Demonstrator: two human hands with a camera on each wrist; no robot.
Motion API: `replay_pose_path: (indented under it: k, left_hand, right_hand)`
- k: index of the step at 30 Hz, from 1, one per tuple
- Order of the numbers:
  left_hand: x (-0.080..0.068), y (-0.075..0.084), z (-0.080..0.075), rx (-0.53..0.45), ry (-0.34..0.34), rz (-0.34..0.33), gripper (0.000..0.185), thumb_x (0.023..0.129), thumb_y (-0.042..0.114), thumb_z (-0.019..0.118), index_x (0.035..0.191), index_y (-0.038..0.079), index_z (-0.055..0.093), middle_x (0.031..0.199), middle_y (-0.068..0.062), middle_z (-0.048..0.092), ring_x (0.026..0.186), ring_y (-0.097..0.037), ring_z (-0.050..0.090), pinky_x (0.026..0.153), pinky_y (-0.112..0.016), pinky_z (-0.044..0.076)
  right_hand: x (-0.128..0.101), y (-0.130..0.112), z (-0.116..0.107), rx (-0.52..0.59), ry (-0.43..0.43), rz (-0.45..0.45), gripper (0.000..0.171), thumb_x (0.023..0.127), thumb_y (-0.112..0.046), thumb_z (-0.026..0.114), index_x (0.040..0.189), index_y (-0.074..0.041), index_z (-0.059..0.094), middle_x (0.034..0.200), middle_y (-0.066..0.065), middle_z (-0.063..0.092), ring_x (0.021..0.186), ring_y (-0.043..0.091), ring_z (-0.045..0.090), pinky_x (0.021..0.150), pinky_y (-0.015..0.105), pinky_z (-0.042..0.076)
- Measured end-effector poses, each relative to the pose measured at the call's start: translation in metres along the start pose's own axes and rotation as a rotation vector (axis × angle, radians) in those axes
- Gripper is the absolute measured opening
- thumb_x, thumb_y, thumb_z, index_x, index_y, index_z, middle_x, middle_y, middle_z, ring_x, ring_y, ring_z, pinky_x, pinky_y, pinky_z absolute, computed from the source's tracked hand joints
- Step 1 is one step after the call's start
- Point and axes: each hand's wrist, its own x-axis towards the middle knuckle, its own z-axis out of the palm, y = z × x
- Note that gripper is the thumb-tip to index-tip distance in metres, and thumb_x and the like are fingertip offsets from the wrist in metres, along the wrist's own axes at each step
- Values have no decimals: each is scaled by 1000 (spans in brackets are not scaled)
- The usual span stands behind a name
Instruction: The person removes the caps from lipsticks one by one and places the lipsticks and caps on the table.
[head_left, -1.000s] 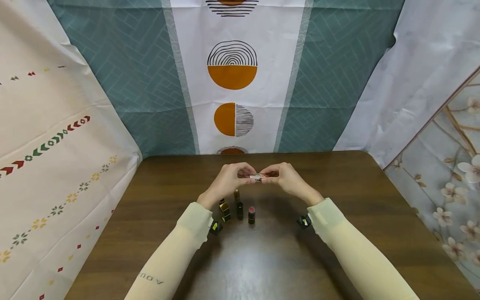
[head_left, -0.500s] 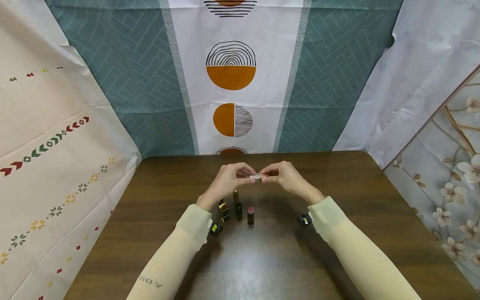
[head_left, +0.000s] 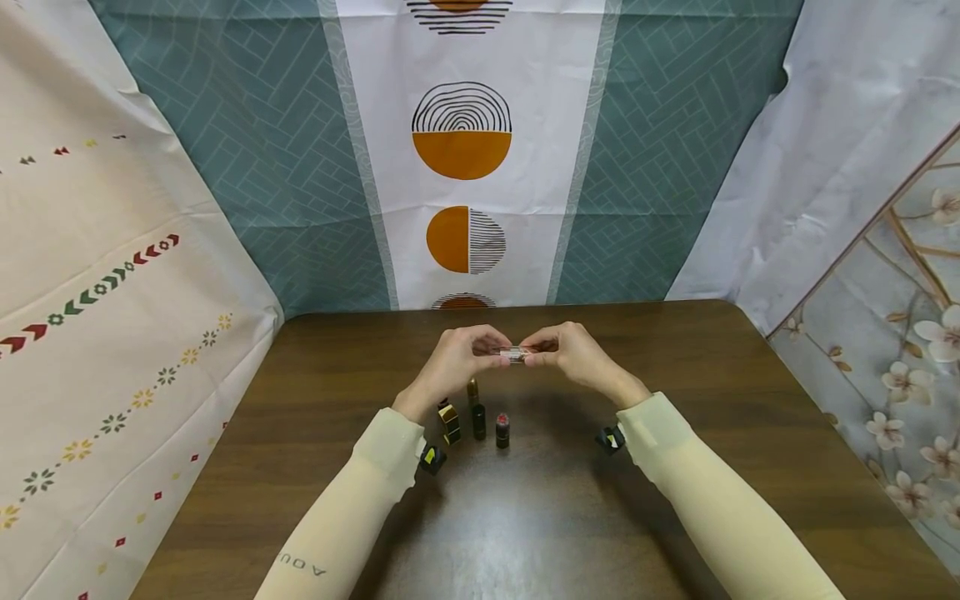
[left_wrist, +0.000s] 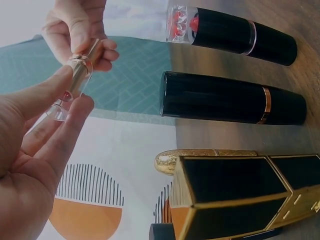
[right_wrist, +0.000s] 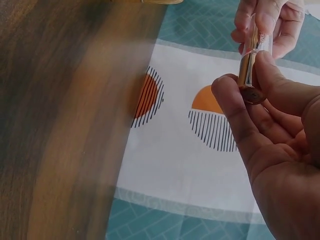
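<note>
- Both hands are up over the table (head_left: 675, 350), meeting in the middle, and they share one small lipstick (head_left: 513, 354) held sideways between them, lifted clear of the wood.
- Left hand (head_left: 457, 360) pinches the clear-capped end with thumb and forefinger. The left wrist view shows it nicely: see-through cap toward the left hand, gold tube running off toward the other hand.
- Right hand (head_left: 572, 354) pinches the gold end the same way, thumb and fingertips curled round it. In the right wrist view you can see the round base of the tube sitting between thumb and index.
- So neither hand is loose, both are gripping that one lipstick.
- Down on the table, just nearer the person than the hands, there's a little cluster of other lipsticks standing upright.
- A square gold-and-black one (head_left: 449, 421) is on the left.
- A black round tube (head_left: 479, 421) with a gold band stands just beside it, and behind that one there's a small gold-topped piece (head_left: 472, 389).
- On the right end is a black one with a clear top showing red (head_left: 502, 429).
- They stand close together, but I can't tell if any of them touch.
- Patterned cloths hang behind and at both sides of the table; the back one (head_left: 461, 150) has orange half-circles.
</note>
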Motion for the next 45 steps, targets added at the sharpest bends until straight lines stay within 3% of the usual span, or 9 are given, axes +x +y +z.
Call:
replay_pose_path:
  k: [5,13,25,34,39,45]
  left_hand:
    - [0,-1,-2,18,4,-3,20,91,16,82,111,14,77,101,3,76,92,-12,72,84,-35,59]
    - [-2,-4,-15,37,105,-27,21,90,18,82,110,14,77,96,2,76,86,-13,71,81,-36,58]
    - [1,-2,-18,28,104,-22,23,92,19,81,113,12,76,99,1,77,89,-14,71,83,-38,58]
    - [7,-1,-14,20,84,-27,22,93,17,80,114,12,76,103,0,77,92,-15,71,85,-36,58]
    - [14,3,-11,19,72,-32,21,93,16,80,113,12,76,103,0,76,93,-15,71,85,-35,59]
    - [31,10,-3,48,51,-13,22,93,14,80,115,10,76,102,1,76,92,-14,70,84,-32,58]
  right_hand:
    - [0,3,-2,-7,12,-6,22,92,-9,79,112,-1,79,102,8,78,88,17,69,78,34,57]
    - [-2,16,-8,35,54,69,24,93,-8,78,115,1,78,102,10,76,90,21,69,80,34,56]
    - [-1,20,-10,31,59,18,23,93,-8,78,114,0,77,102,10,76,91,22,70,83,38,57]
    - [-3,27,-13,38,96,49,23,92,-7,79,114,0,75,102,10,75,93,23,71,84,38,57]
    - [-3,31,-19,20,144,54,22,92,-6,79,113,-1,75,101,10,76,94,25,71,84,39,55]
    - [-2,40,-28,31,175,74,22,93,-6,79,114,0,75,101,12,75,92,23,70,80,29,54]
